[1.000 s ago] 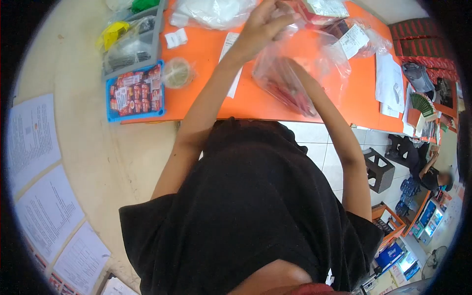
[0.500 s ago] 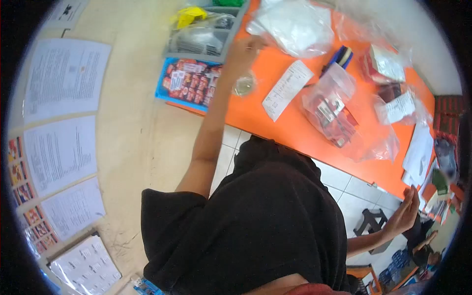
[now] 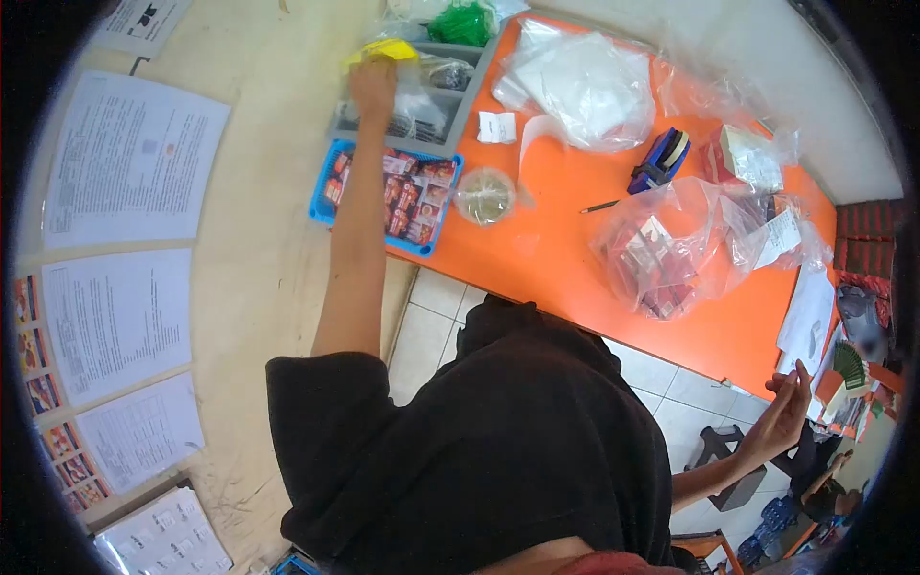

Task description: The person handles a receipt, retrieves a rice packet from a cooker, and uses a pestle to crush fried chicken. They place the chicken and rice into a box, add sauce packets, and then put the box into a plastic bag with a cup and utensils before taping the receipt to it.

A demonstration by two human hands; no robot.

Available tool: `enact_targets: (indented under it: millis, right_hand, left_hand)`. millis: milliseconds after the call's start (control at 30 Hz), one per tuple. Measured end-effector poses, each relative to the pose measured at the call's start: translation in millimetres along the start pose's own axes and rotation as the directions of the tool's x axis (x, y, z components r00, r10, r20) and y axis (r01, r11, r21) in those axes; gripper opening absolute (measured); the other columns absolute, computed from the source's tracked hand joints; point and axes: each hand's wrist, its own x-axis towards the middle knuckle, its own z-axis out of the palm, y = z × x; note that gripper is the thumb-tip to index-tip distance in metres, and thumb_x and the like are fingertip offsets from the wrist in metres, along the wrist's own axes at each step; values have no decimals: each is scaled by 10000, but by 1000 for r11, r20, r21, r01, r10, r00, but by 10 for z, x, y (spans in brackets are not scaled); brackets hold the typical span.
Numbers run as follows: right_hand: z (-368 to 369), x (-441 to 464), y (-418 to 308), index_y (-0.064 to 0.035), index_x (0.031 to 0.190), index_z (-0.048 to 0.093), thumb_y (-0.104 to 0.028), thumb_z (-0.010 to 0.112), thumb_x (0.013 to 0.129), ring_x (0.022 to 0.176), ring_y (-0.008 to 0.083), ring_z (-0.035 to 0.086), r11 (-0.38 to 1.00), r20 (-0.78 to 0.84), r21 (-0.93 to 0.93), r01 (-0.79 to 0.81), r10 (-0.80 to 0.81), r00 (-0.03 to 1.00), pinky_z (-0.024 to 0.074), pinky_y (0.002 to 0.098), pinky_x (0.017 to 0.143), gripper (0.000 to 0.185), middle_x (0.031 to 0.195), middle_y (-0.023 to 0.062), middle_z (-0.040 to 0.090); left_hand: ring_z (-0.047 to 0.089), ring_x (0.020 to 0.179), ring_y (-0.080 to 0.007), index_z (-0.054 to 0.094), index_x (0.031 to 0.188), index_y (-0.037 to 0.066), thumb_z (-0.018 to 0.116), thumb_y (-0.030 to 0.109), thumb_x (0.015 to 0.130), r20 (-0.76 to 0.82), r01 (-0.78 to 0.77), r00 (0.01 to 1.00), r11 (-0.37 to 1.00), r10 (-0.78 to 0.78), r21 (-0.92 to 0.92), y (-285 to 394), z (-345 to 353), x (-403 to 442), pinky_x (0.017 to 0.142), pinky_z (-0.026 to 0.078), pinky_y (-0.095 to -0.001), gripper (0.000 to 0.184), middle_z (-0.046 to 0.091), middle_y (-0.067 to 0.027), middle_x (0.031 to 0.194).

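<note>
Yellow plastic (image 3: 391, 48) lies at eleven o'clock in the view, by the upper left of the grey divided tray (image 3: 468, 101). From it, a green bag (image 3: 460, 24) sits at two o'clock; clear packaging (image 3: 417, 107) lies at five, just beside the left hand (image 3: 373, 86). The left forearm crosses the blue basket (image 3: 418, 247) at six. The yellow plastic is at one o'clock from the left fingers, which overlap its edge; whether they pinch it I cannot tell. The right hand (image 3: 778, 422), at four o'clock, has its fingers extended, close together.
</note>
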Motion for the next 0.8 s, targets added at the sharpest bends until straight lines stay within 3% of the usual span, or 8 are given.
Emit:
enact_targets:
  millis: [200, 267, 400, 467, 600, 667, 733, 800]
  right_hand:
    - [567, 3, -388, 55, 1050, 576, -77, 505, 916, 608, 102, 536, 950, -222, 295, 102, -35, 974, 440, 233, 580, 201, 716, 92, 600]
    - [1007, -77, -720, 61, 1162, 500, -48, 536, 877, 635, 144, 580, 845, -78, 536, 0, 49, 996, 480, 261, 625, 307, 793, 129, 630]
    - [1659, -71, -1345, -18, 1239, 471, -74, 727, 703, 897, 172, 590, 719, 410, 693, 52, -452, 792, 502, 284, 729, 597, 1114, 101, 591]
    - [1560, -27, -1162, -40, 1179, 519, -20, 667, 724, 889, 191, 594, 698, 335, 708, 107, -465, 820, 493, 293, 744, 479, 1082, 103, 598]
    - [1086, 382, -704, -2, 1110, 557, 83, 439, 759, 891, 166, 580, 645, -89, 754, 125, -88, 992, 463, 278, 780, 379, 1027, 99, 601]
    - [880, 639, -637, 13, 1158, 503, 64, 375, 795, 930, 165, 560, 404, -382, 854, 327, 61, 922, 442, 281, 814, 388, 1126, 114, 552]
    - [982, 710, -318, 3, 1123, 534, 11, 418, 833, 936, 176, 556, 353, -260, 904, 241, 8, 965, 437, 303, 820, 312, 1081, 92, 577]
    - [1185, 676, -159, -14, 1081, 565, -85, 459, 868, 936, 193, 562, 827, 252, 560, 42, -219, 943, 437, 308, 820, 248, 1022, 76, 598]
  left_hand:
    - [588, 833, -242, 600, 974, 39, 549, 291, 869, -328, -30, 940, 933, -96, -359, 299, -969, 383, 760, 443, -368, 278, 645, -96, 863]
    - [605, 774, -194, 525, 1062, 60, 493, 199, 905, 149, 238, 969, 594, -196, -768, 905, -1694, 285, 679, 473, -329, 212, 642, -104, 867]
    - [619, 729, -171, 459, 1116, 47, 524, 141, 891, 226, 209, 902, 85, 368, -974, 2008, -2505, -508, 721, 493, -296, 252, 631, -82, 851]
    - [620, 805, -228, 436, 1158, 39, 611, 175, 836, -232, -349, 760, 80, 607, -934, 2255, -2696, -759, 798, 480, -359, 391, 599, -129, 993]
    - [613, 866, -257, 487, 1145, 28, 683, 249, 775, -323, -341, 936, 123, 143, -932, 2846, -2480, -814, 878, 435, -389, 474, 603, -128, 1004]
    - [605, 885, -257, 508, 1115, 25, 685, 305, 766, -283, -304, 952, 449, 115, -840, 3242, -2225, -868, 886, 409, -414, 481, 617, -134, 962]
    - [611, 815, -235, 513, 1033, 26, 628, 266, 820, -3, -175, 915, 391, 403, -904, 3402, -1812, -912, 800, 452, -406, 340, 626, -148, 926]
    - [609, 766, -218, 495, 1011, 30, 588, 235, 850, 55, -20, 942, 218, 332, -976, 3443, -1817, -901, 737, 470, -379, 276, 622, -145, 899]
